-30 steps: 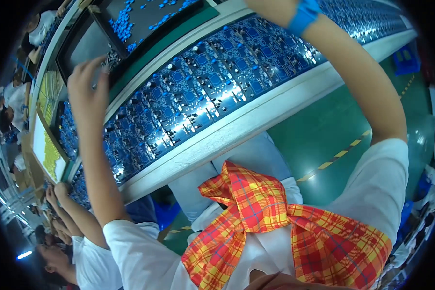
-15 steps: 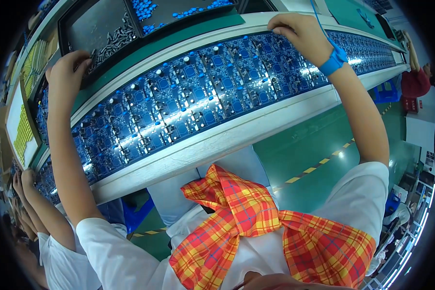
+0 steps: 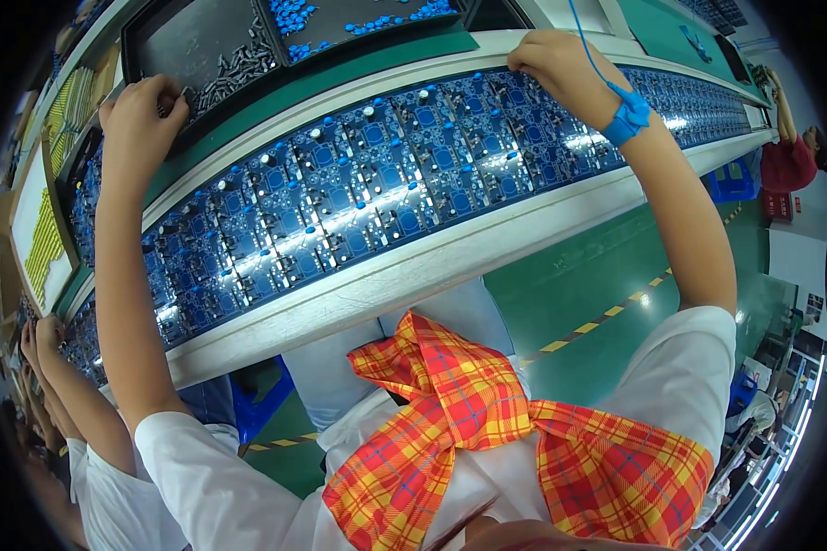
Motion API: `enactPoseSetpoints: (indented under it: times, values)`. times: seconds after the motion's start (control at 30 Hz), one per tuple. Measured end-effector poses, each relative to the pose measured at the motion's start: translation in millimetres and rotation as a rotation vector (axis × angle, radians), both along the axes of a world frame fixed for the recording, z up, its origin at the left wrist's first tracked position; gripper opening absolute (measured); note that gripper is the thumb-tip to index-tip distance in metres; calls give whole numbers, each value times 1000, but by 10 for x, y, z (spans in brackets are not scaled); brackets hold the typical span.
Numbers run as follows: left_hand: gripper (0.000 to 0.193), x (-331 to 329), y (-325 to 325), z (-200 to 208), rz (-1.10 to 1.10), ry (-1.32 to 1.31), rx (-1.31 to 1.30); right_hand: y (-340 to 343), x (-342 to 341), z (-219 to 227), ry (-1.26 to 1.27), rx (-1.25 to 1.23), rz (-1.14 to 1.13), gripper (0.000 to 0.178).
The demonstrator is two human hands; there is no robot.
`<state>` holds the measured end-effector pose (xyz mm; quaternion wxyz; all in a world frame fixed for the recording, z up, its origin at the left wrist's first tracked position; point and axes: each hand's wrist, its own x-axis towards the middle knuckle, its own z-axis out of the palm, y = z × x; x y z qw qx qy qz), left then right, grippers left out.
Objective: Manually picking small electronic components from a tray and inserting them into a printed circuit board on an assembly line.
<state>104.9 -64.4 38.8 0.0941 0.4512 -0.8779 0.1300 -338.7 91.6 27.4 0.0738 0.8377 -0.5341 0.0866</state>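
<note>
My left hand (image 3: 141,124) is raised beside the black tray (image 3: 161,41) of small dark cylindrical parts (image 3: 239,73). Its thumb and fingers are pinched together, and a tiny dark thing shows at the tips, too small to name. My right hand (image 3: 560,73), with a blue wrist strap (image 3: 629,117) and cord, reaches over the far edge of a long row of blue circuit boards (image 3: 368,188). Its fingers are bent down and close together at the boards; whatever they hold is hidden. White-topped cylinders and blue discs stand on the boards.
Blue disc parts (image 3: 294,16) lie in the neighbouring tray compartment. A white rail (image 3: 413,248) edges the boards on my side. At the left, a co-worker's hand (image 3: 50,332) is near the boards, below a board with yellow strips (image 3: 44,243). Another person (image 3: 788,165) is at the far right.
My left hand has moved up and slightly right along the tray of dark parts. My right hand has dipped slightly toward the boards. The whole view has shifted a little.
</note>
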Motion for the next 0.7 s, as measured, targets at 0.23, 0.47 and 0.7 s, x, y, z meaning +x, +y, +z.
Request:
enactPoseSetpoints:
  times: [0.23, 0.47, 0.7]
  values:
    - [17, -20, 23, 4, 20, 74, 30, -5, -53, -5, -5, 9, 47, 10]
    - [20, -96, 19, 99, 4, 102, 165, -19, -45, -28, -50, 20, 41, 10]
    - [16, -155, -48, 74, -31, 5, 163, -26, -23, -24, -36, -1, 76, 10]
